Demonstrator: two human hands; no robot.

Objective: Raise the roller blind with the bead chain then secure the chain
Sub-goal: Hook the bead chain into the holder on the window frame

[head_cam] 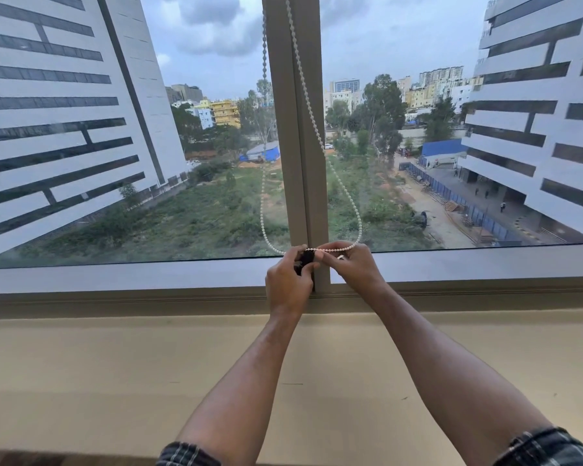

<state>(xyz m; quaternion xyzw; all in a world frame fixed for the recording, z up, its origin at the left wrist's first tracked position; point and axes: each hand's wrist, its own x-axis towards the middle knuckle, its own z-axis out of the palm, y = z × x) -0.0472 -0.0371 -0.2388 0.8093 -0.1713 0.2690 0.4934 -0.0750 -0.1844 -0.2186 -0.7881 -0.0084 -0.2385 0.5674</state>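
A white bead chain hangs in a long loop in front of the window's central post. Its two strands run down from the top of the frame and meet at the post's foot. There both hands pinch the bottom of the loop. My left hand is closed around a small black clip and the chain, low on the post. My right hand holds the chain just to the right, fingers pinched on the beads. The roller blind itself is out of view above the frame.
The window's lower frame runs across at hand height. Below it lies a wide beige sill. Through the glass I see tall white buildings on both sides and green ground far below.
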